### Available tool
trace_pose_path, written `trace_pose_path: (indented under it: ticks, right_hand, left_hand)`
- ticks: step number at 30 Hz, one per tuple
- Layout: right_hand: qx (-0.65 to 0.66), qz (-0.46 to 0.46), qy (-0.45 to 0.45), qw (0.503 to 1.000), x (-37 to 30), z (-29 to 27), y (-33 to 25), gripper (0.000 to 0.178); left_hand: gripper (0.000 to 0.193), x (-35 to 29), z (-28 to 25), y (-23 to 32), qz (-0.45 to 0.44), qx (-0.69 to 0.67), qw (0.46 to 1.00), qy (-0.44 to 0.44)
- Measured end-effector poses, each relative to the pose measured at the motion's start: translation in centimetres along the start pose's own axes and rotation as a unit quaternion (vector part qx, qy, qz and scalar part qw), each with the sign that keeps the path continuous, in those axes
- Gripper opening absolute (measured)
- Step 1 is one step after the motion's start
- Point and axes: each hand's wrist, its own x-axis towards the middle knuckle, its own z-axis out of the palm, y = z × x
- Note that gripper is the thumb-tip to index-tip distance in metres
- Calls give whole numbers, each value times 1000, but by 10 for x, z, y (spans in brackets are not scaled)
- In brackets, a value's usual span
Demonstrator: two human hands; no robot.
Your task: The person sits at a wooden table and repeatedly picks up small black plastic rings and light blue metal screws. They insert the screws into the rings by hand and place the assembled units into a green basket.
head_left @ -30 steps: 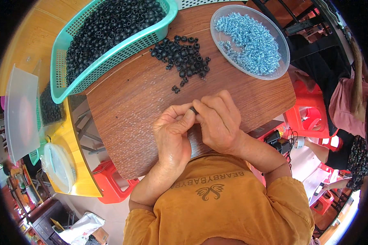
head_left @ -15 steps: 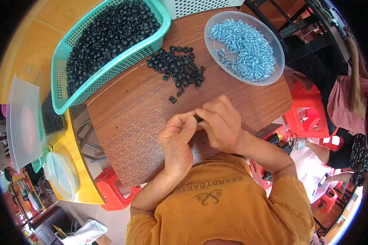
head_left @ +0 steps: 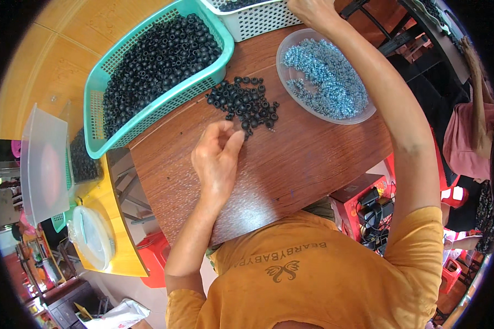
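Note:
My left hand [head_left: 217, 159] is over the table with its fingers curled. Thumb and index come together at the near edge of a loose pile of small black rounded parts with holes [head_left: 252, 107]; whatever lies between those fingertips is hidden. My right arm stretches far forward across a round clear tub [head_left: 282, 60] of small shiny bluish pieces [head_left: 324, 77]. At the top edge, my right hand [head_left: 312, 12] is over the right end of a white perforated basket [head_left: 263, 24] with dark parts in it. The picture cuts off its fingers.
A turquoise basket [head_left: 159, 118] full of black parts stands at the left of the brown wooden table [head_left: 280, 170]. Further left are a translucent plastic lid [head_left: 44, 164] and a white round container [head_left: 90, 238]. Cables and a red box [head_left: 357, 203] sit below the right edge.
My hands have parted from around a small dark piece. The left went forward to the pile's near edge; the right reached far forward to the white basket. The small dark piece is no longer visible.

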Motion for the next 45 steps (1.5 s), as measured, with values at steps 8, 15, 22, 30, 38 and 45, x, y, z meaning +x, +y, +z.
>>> trace_pose_path:
  ticks: [8, 15, 22, 30, 38, 45]
  right_hand:
    - [108, 24, -19, 994, -10, -12, -34, 12]
    - [205, -116, 42, 971, -82, -54, -62, 13]
    - [308, -43, -82, 947, -159, -78, -94, 11]
    - [228, -23, -142, 963, -191, -80, -117, 14]
    - [164, -57, -140, 975, -197, -65, -128, 8]
    - [189, 1, -128, 974, -197, -65, -133, 12]
  left_hand:
    - [19, 26, 16, -4, 37, 126, 991, -23]
    - [20, 25, 22, -4, 67, 147, 987, -2]
    - [18, 27, 26, -7, 88, 178, 980, 11]
    - [12, 24, 14, -17, 27, -32, 999, 35]
    - [15, -1, -21, -14, -192, -375, 905, -57]
    - [18, -22, -22, -13, -216, -437, 870, -78]
